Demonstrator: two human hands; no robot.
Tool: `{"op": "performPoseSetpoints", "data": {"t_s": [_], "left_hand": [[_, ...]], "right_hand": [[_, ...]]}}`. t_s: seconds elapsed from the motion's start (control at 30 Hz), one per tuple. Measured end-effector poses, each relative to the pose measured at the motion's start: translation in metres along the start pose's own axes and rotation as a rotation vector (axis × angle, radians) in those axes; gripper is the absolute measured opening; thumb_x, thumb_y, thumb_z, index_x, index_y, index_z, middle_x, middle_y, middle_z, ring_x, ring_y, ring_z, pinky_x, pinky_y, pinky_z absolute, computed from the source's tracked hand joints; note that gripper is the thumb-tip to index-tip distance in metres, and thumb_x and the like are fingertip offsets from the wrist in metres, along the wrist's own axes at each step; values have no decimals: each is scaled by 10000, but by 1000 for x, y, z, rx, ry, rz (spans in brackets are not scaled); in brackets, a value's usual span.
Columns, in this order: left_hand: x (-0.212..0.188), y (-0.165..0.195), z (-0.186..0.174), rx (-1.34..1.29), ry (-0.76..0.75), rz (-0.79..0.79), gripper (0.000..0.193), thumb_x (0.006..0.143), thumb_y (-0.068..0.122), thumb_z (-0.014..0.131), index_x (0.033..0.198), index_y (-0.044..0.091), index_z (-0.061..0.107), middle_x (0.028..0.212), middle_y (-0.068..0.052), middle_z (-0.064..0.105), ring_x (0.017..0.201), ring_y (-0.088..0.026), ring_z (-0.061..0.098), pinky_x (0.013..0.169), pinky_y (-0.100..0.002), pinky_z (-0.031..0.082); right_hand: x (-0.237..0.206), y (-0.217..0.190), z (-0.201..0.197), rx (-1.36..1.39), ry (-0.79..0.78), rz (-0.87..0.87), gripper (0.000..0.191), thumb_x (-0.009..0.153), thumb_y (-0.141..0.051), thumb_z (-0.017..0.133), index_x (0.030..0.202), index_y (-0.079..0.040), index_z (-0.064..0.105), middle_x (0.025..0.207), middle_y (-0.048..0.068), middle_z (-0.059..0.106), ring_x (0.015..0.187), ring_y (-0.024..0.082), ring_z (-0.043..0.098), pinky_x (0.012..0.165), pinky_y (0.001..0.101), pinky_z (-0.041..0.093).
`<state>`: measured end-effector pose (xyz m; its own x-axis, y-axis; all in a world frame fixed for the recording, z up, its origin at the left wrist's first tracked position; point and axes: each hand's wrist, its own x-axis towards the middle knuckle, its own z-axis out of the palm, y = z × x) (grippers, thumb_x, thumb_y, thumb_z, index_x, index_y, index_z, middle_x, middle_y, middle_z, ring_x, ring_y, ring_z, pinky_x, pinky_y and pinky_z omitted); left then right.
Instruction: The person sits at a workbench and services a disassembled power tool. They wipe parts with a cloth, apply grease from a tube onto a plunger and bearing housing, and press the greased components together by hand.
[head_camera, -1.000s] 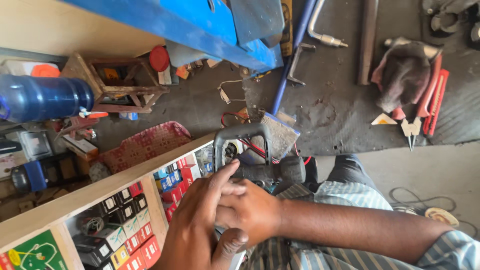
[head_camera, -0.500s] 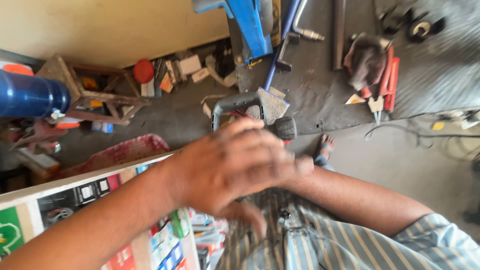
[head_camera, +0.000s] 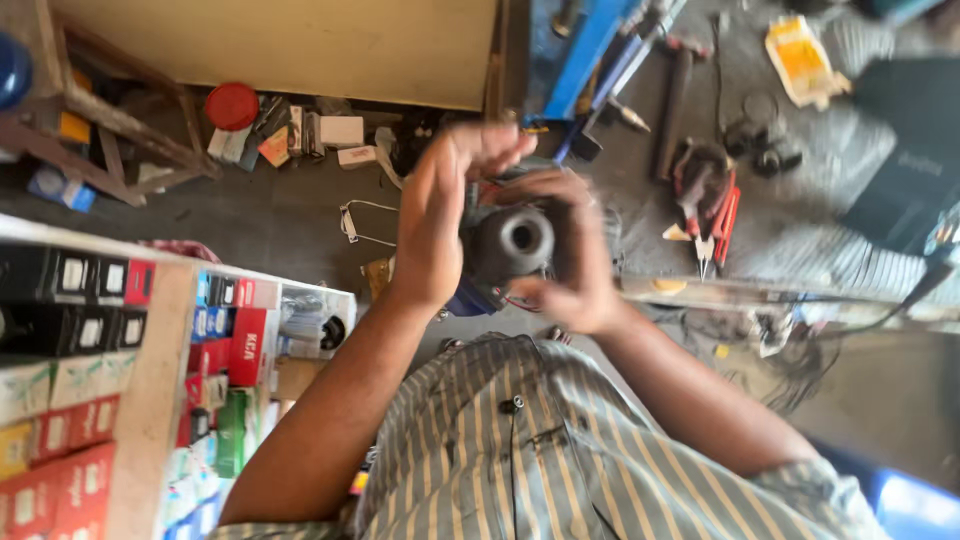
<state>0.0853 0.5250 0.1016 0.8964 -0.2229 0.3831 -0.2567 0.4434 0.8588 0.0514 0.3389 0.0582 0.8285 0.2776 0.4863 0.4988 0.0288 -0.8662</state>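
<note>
Both your hands, left (head_camera: 435, 225) and right (head_camera: 575, 255), grip a dark round part (head_camera: 510, 243); red, black and blue boxes (head_camera: 230, 345) are shelved left of it, above the grey floor (head_camera: 270, 225).

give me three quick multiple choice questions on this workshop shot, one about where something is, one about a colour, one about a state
1. Where do the red-handled pliers lie?
A. on the grey floor past the right hand
B. on the shelf of boxes
C. on the person's lap

2. What colour is the round lid by the wall?
A. green
B. red
C. white

3. How is the dark round part held?
A. lying loose on the floor
B. in the left hand alone
C. between both hands

Answers:
1. A, they lie among tools beyond the right hand.
2. B, it is plainly red.
3. C, the left hand and the right hand cup its two sides.
</note>
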Motion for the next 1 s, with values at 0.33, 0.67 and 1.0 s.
{"op": "performPoseSetpoints", "data": {"t_s": [0.33,0.67,1.0], "left_hand": [[-36,-28,-3,506,-200,126,750,804,406,941,1365,81,564,1275,-104,680,1217,-233,697,1076,-379,576],[-30,-49,7,549,-124,162,522,768,278,952,1153,74,665,1131,-103,735,1074,-230,761,940,-370,602],[-30,-49,9,505,-112,138,523,758,250,934,1165,67,660,1100,-103,743,1033,-206,752,905,-348,596]], "right_hand": [[27,-17,-23,-67,-241,-153,943,772,-535,868,1502,-66,500,1515,140,506,1473,295,487,1298,438,370],[16,-3,-18,-174,-164,-67,707,747,-412,813,1334,-73,615,1436,157,620,1320,310,600,1174,440,440],[15,-4,-19,-124,-144,-39,708,775,-446,821,1334,-57,628,1414,162,629,1360,317,605,1203,461,448]]}}
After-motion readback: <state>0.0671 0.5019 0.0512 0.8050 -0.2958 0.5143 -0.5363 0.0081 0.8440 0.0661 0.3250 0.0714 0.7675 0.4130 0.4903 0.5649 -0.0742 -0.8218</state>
